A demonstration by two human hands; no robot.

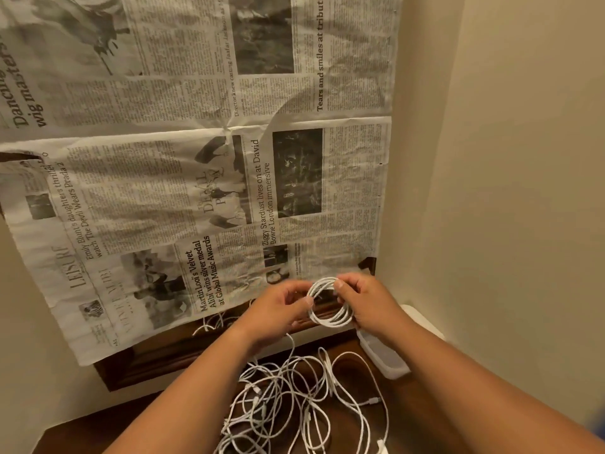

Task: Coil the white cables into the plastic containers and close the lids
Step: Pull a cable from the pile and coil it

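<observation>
1. newspaper sheets (196,191) are covering the wall behind a dark wooden desk (353,368), which is sitting in a cream-walled corner.
2. the left grip (278,309) is pinching the left edge of a white coil (329,321) between thumb and fingertips. the right grip (366,299) is curling its fingers round the coil's right side. together they are holding it raised above the desk, in front of the newspaper's lower edge.
3. gripping from both sides is likely stopping the stacked turns from springing apart. a strand is running down from under the left grip toward the desk, so the winding is probably not finished.
4. the loose cables (294,398) are lying in a tangled heap on the desk between the forearms, within easy reach for the next coils.
5. a plastic container (383,358) is sitting at the right near the wall, just beside the right forearm. it is probably waiting there so a finished coil is only needing a short move.
6. the right forearm is covering part of the container, so whether it is open or holding anything cannot be told.
7. a pale shape beyond the container is too unclear to call a lid or a second container.
8. the heap is running off the bottom edge, and its connector ends are hard to pick out.
</observation>
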